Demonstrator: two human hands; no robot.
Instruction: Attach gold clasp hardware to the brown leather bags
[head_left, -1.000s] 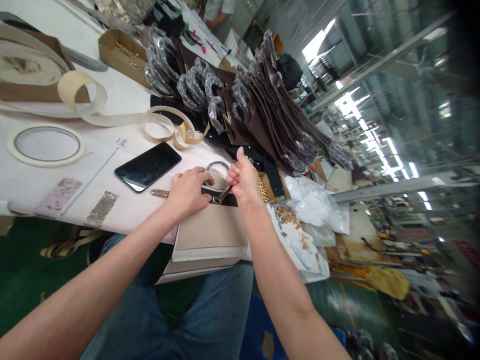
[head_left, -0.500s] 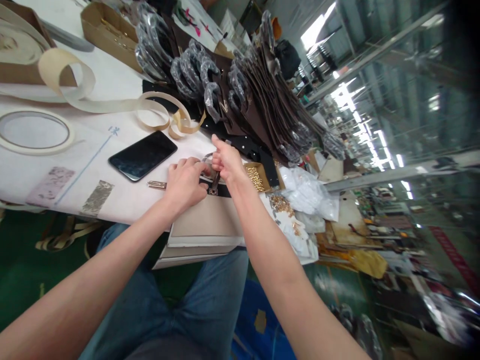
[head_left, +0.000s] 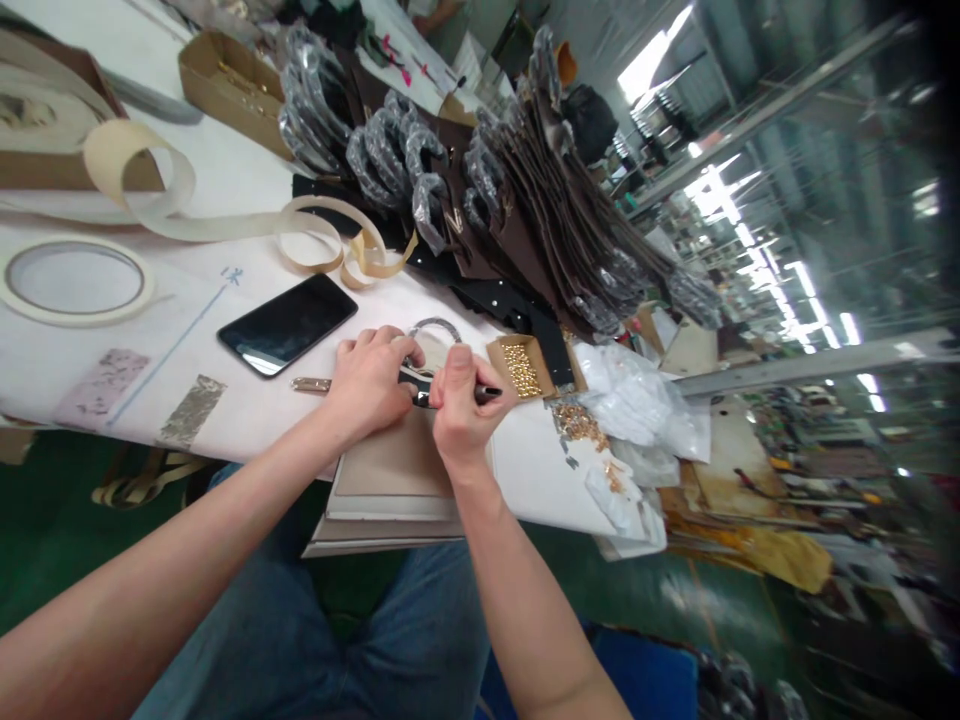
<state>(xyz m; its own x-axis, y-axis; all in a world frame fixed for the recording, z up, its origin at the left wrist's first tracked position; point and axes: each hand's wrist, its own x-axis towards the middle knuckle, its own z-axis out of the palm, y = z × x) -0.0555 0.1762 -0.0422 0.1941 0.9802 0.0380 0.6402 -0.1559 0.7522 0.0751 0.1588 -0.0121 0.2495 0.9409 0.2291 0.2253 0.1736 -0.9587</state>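
My left hand (head_left: 373, 382) presses down on dark pieces at the top of a stack of beige boards (head_left: 397, 465), its fingers curled near a ring-shaped handle (head_left: 437, 328). My right hand (head_left: 465, 402) is a fist around a dark, slim tool (head_left: 487, 394), whose end sticks out to the right. It is just right of my left hand, over the same pieces. Left of my left hand lies a small metal tool (head_left: 310, 384). What lies under my fingers is mostly hidden.
A black phone (head_left: 288, 324) lies left of my hands, with a tape roll (head_left: 77, 280) farther left. A small box of gold studs (head_left: 520, 368) is at the right. Behind are brown bag pieces (head_left: 555, 210) with wrapped handles and a curled strip (head_left: 225, 226).
My right hand has moved down and slightly right and turned, so the dark tool now points right. My left hand stays nearly in place. The view has shifted slightly.
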